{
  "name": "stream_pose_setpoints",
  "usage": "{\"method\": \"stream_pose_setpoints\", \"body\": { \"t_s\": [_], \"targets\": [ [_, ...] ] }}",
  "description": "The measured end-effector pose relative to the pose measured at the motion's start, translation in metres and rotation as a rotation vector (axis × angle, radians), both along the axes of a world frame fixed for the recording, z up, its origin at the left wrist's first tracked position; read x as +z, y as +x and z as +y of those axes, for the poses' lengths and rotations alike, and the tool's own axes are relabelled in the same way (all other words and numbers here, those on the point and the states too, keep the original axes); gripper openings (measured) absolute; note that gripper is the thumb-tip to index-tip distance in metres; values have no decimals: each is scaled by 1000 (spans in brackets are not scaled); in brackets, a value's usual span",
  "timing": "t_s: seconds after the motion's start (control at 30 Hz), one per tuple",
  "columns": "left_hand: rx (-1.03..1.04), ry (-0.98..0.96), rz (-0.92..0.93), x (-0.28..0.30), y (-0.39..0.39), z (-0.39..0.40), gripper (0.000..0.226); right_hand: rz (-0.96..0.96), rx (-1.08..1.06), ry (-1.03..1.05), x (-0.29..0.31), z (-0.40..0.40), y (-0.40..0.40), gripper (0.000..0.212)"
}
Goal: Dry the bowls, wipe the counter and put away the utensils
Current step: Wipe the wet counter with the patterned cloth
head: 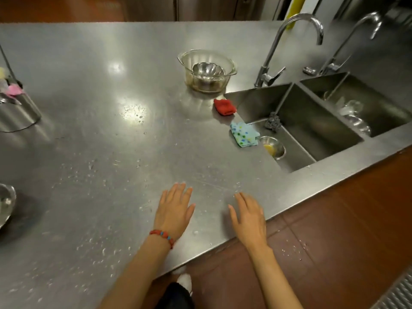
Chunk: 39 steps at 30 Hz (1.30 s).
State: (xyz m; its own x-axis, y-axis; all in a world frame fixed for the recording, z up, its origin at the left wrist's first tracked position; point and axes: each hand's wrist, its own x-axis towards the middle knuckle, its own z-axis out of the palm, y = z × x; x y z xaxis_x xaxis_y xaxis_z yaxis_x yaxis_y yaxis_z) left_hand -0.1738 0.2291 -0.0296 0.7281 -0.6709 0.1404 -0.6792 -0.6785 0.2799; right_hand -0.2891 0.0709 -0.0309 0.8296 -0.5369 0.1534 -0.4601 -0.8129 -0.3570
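My left hand (pixel 175 210) and my right hand (pixel 247 216) lie flat and empty, fingers spread, near the front edge of the wet steel counter (pixel 100 152). Far ahead stands a glass bowl (pixel 207 70) with a metal bowl (pixel 208 72) nested inside. Beside it lies a folded red cloth (pixel 224 107). A blue dotted cloth (pixel 244 134) rests at the sink's rim. Part of another metal bowl (pixel 5 204) shows at the left edge. A steel utensil holder (pixel 17 110) stands at the far left.
A double sink (pixel 312 134) fills the right side, with two tall taps (pixel 289 47) behind it. A steel scourer (pixel 273 122) and a small metal cup (pixel 273 149) with a yellow sponge sit in the near basin. Water drops dot the counter. Red floor tiles lie below.
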Motion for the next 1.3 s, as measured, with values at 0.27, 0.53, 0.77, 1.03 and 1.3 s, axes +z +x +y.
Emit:
{"method": "stream_pose_setpoints", "body": {
  "t_s": [0.27,0.53,0.77,1.03,1.3],
  "targets": [
    [-44,12,-29,13,50,-64,51,12,-47,63,11,-61,45,43],
    [13,30,3,12,77,-131,44,27,-20,130,11,-139,93,45],
    [149,123,39,-2,95,-191,44,41,67,245,-3,-220,146,43],
    [327,120,163,-5,102,-220,66,94,42,435,-12,-270,215,47],
    [447,170,282,-7,101,-210,78,153,-154,690,-26,-272,248,64]
  ]
}}
